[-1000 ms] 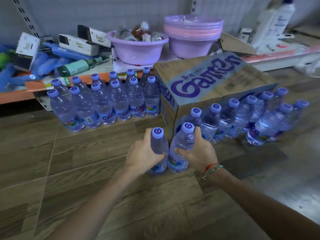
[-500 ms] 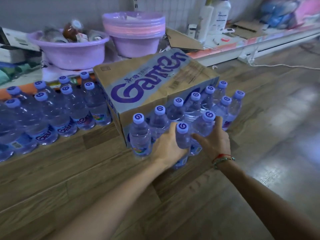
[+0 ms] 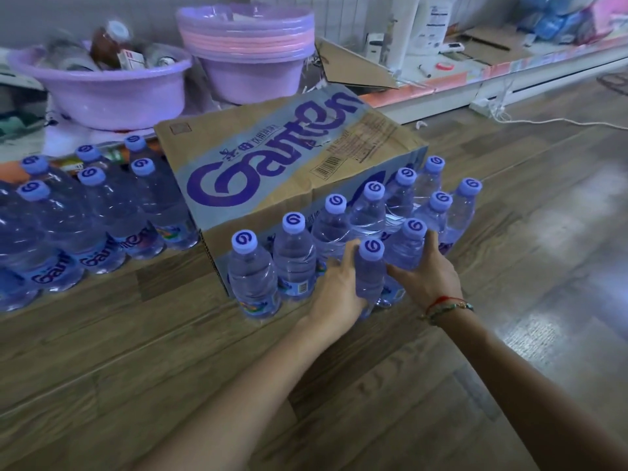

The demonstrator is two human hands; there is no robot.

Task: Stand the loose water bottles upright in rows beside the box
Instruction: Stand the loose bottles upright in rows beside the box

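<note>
A brown Ganten cardboard box [image 3: 272, 158] lies on the wooden floor. Clear water bottles with purple caps stand upright in rows along its front side [image 3: 295, 256] and to its left [image 3: 102, 215]. My left hand [image 3: 339, 294] grips one upright bottle [image 3: 371, 273] in the second row. My right hand [image 3: 428, 273] grips the neighbouring bottle [image 3: 407, 246] to its right. Both bottles stand on the floor against the row beside the box.
A low shelf behind the box holds lilac basins [image 3: 108, 86], one filled with small items, a stack of pink and purple basins [image 3: 248, 45] and white containers [image 3: 431, 22]. A white cable [image 3: 543, 121] runs over the floor at right.
The view has moved closer to the box. Both hands have set their two bottles a little nearer into the second row in front of the box and still hold them.
</note>
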